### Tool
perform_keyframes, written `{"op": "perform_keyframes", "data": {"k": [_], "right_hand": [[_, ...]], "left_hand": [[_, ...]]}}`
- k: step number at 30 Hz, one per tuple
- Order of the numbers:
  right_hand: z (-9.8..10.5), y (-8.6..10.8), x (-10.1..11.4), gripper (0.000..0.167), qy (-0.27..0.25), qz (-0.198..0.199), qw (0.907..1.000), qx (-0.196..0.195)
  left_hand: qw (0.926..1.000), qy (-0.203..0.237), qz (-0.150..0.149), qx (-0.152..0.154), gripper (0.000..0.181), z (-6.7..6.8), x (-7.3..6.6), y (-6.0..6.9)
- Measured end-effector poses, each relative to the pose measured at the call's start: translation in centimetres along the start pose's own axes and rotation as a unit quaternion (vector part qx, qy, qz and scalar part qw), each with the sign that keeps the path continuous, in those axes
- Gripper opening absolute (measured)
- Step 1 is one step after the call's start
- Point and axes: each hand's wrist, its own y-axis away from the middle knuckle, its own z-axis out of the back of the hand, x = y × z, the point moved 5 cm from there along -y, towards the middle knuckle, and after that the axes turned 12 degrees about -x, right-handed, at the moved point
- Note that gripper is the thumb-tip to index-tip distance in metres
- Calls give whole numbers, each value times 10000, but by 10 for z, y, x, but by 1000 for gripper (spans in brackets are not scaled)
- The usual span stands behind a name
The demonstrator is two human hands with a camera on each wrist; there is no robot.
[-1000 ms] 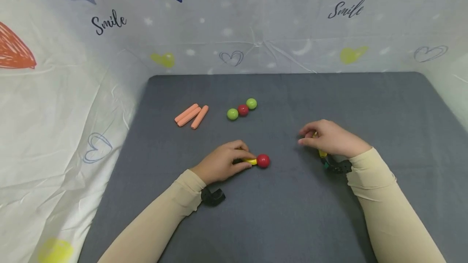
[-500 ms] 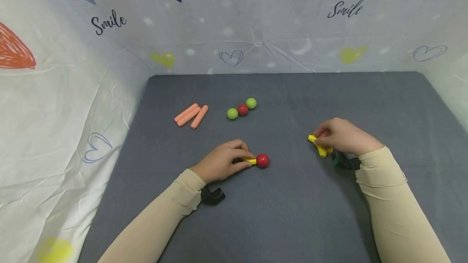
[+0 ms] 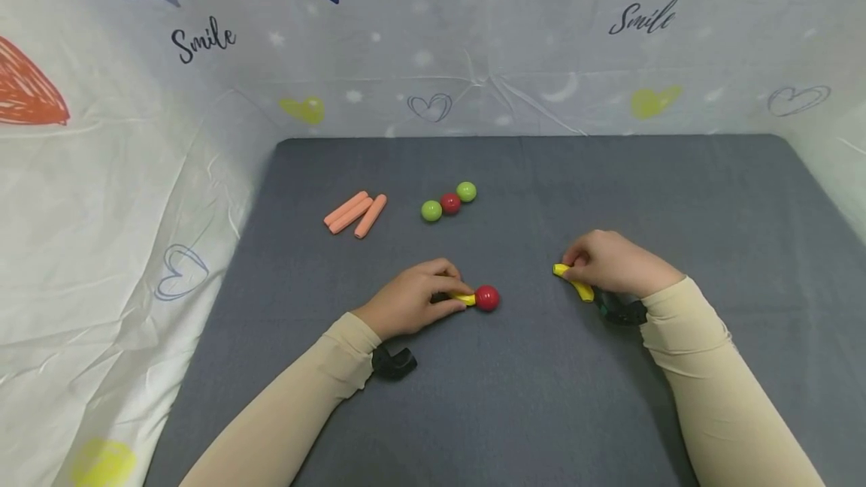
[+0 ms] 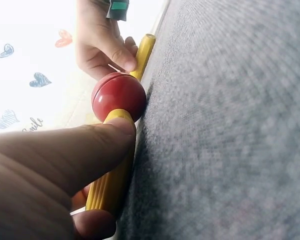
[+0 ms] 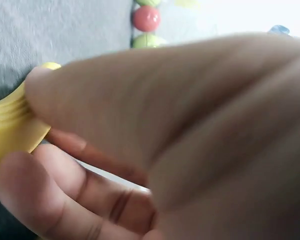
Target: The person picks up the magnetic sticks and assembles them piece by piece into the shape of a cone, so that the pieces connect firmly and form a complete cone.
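Observation:
My left hand (image 3: 419, 299) pinches a yellow ribbed toy rod (image 4: 110, 182) between thumb and fingers, low over the grey cloth. At the rod's far end a glossy red ball (image 3: 487, 297) touches its tip. To the right, my right hand (image 3: 619, 263) pinches a curved yellow rod (image 3: 582, 291), held slanting with both ends showing past the fingers. Ribs on this curved yellow rod (image 5: 10, 125) show in the right wrist view. A gap separates it from the red ball. Whether another piece is hidden under the right hand, I cannot tell.
Three orange rods (image 3: 370, 216) lie together at the back left of the grey tabletop (image 3: 514, 397). Beside them, a green ball (image 3: 431, 210), a red ball (image 3: 450, 204) and another green ball (image 3: 466, 192) form a row. A printed white cloth (image 3: 379, 58) hangs behind.
My right hand went right, then came back left and slightly nearer. Two yellow pieces showed at it half a second ago; one shows now. The left hand and red ball stayed put.

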Motion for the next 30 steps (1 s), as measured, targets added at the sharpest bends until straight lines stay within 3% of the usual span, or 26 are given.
{"op": "perform_keyframes", "data": {"k": [11,19,26,30], "right_hand": [[-20,-8,13,21,-165,194,9994,-221],[-33,-14,22,15,-681,314,9961,-465],[-46,-17,24,18,-1528,-212,9871,-418],[-48,-17,19,23,-1757,-575,9811,-577]], "left_hand": [[9999,91,59,45,23,1,-1,2],[9999,91,113,62,23,0,0,1],[9998,60,142,79,23,0,0,0],[9998,71,148,99,23,0,0,-1]]}}
